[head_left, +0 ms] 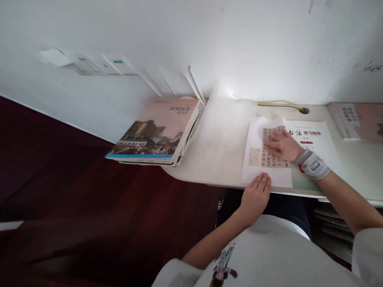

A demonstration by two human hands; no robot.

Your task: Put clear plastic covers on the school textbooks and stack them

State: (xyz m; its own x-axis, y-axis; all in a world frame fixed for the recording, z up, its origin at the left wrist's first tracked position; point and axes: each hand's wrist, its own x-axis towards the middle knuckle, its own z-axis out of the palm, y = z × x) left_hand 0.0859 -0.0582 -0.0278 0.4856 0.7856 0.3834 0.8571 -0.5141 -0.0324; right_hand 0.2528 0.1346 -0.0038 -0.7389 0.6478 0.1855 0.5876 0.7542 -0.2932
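Note:
A white sheet (249, 164) printed with a tan block of handwritten characters lies on the desk. It overlaps the left side of a calligraphy practice book (321, 149) with a white and green cover. Whether the sheet belongs to the book, I cannot tell. My right hand (283, 144), with a grey band around the wrist, lies over the printed block, fingers spread and slightly blurred. At the sheet's lower edge, near the desk's front, my left hand (256, 194) rests with its fingers stretched out flat.
A stack of books (161, 131) stands at the desk's left end, jutting past its rounded edge. Another book (359, 121) lies at the far right. Yellow and black cables (279, 103) run along the wall to a round desk hole. Wall sockets (92, 64) are at upper left.

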